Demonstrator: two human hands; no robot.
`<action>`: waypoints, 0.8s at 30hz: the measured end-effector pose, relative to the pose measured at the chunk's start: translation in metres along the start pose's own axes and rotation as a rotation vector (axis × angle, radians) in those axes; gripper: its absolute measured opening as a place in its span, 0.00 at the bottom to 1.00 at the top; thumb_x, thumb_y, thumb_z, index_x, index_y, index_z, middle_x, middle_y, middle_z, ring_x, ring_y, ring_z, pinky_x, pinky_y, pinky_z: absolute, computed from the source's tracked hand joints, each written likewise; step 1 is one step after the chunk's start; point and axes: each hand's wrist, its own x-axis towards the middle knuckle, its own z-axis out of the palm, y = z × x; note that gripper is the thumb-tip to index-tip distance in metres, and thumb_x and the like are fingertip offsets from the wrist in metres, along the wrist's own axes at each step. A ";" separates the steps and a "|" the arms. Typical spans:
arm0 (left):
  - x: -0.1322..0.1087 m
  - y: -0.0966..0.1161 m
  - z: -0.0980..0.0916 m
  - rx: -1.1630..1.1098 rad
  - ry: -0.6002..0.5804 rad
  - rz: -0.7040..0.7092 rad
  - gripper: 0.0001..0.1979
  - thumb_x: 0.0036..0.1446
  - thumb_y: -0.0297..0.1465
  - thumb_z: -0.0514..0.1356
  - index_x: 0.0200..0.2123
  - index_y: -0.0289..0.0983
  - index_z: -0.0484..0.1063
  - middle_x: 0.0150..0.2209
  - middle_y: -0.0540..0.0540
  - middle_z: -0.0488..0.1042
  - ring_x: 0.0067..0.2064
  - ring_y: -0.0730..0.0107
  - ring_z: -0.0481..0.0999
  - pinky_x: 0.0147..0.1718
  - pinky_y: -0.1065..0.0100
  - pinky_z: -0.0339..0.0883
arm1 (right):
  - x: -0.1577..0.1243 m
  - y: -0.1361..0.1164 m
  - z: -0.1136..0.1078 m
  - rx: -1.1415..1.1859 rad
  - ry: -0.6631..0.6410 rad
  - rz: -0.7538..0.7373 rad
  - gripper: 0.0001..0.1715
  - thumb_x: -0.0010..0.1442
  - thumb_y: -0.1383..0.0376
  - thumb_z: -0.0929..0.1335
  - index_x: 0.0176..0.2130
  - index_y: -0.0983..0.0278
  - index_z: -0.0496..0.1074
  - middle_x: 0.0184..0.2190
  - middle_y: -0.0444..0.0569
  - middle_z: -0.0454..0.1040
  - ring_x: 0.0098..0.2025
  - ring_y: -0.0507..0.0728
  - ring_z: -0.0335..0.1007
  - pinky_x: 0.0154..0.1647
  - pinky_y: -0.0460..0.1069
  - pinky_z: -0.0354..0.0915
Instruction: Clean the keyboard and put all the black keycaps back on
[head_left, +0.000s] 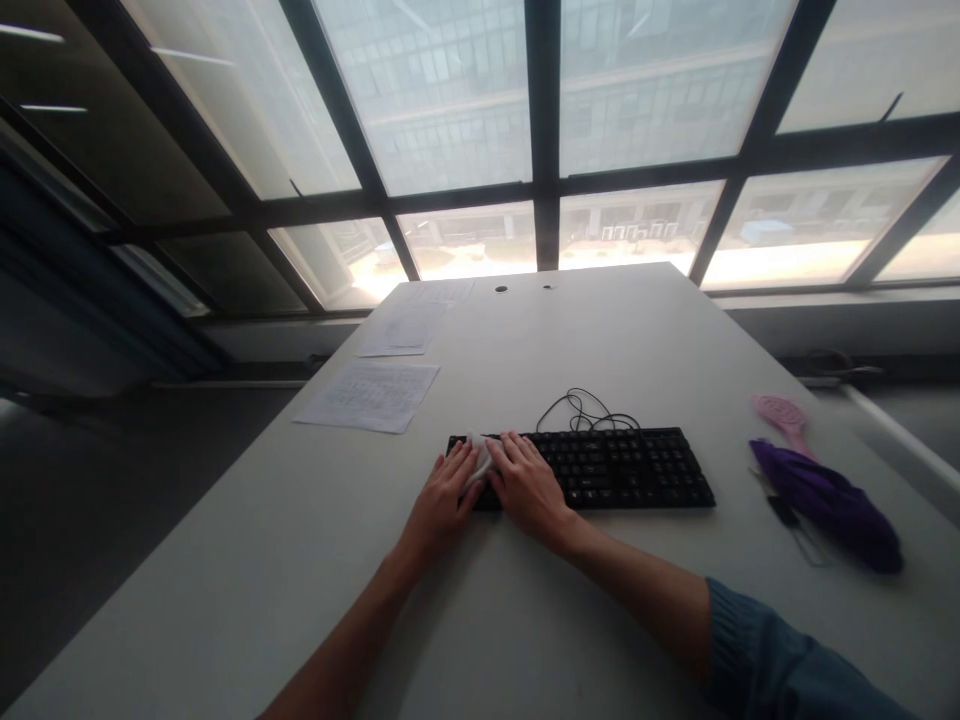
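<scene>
A black keyboard [637,468] lies on the white desk, its cable [581,405] loosely looped behind it. Over the keyboard's left end, my left hand [441,500] and my right hand [531,490] come together on a crumpled white tissue [481,460]. The left fingers reach forward along the tissue's left side, with the thumb against its near edge. From the right, the other hand's fingertips press on it, while its palm rests over the keys. Parts of the tissue and the keys below it are hidden by the fingers.
Printed sheets of paper [367,395] lie at the desk's left side. On the right are a pink hairbrush [784,415], a purple cloth item [832,510] and a small black-and-metal tool [787,515]. Large windows [465,100] stand beyond the desk's far edge.
</scene>
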 end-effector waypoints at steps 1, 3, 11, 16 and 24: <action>0.000 0.000 0.000 0.013 0.003 -0.025 0.26 0.71 0.38 0.48 0.70 0.40 0.57 0.70 0.40 0.57 0.72 0.53 0.53 0.68 0.44 0.50 | 0.000 0.000 0.000 -0.002 0.000 -0.002 0.28 0.71 0.61 0.62 0.66 0.67 0.64 0.67 0.60 0.62 0.70 0.64 0.55 0.71 0.59 0.51; -0.001 -0.004 0.002 0.032 0.045 -0.094 0.25 0.72 0.38 0.47 0.68 0.40 0.62 0.70 0.39 0.58 0.72 0.50 0.52 0.68 0.41 0.49 | 0.000 0.000 0.000 -0.002 0.000 -0.001 0.28 0.70 0.61 0.62 0.66 0.67 0.64 0.67 0.60 0.62 0.70 0.64 0.54 0.71 0.60 0.51; 0.003 -0.022 0.013 -0.147 0.169 -0.272 0.26 0.72 0.38 0.45 0.69 0.39 0.60 0.70 0.39 0.58 0.72 0.55 0.53 0.69 0.47 0.49 | 0.000 0.000 0.001 0.011 -0.002 0.015 0.32 0.70 0.60 0.62 0.68 0.70 0.60 0.67 0.61 0.62 0.70 0.64 0.54 0.71 0.59 0.51; 0.019 -0.023 0.011 -0.264 0.135 -0.272 0.29 0.69 0.41 0.49 0.68 0.35 0.60 0.70 0.38 0.57 0.71 0.56 0.56 0.70 0.52 0.50 | 0.001 -0.001 0.001 0.007 -0.010 0.019 0.31 0.70 0.61 0.63 0.67 0.71 0.62 0.68 0.62 0.61 0.71 0.64 0.54 0.71 0.59 0.51; 0.016 -0.014 0.000 -0.210 0.128 -0.198 0.24 0.70 0.39 0.48 0.63 0.39 0.69 0.66 0.42 0.66 0.70 0.58 0.59 0.69 0.52 0.53 | 0.001 0.000 -0.001 0.003 -0.018 0.014 0.30 0.70 0.61 0.63 0.66 0.72 0.63 0.67 0.63 0.62 0.70 0.65 0.54 0.71 0.60 0.51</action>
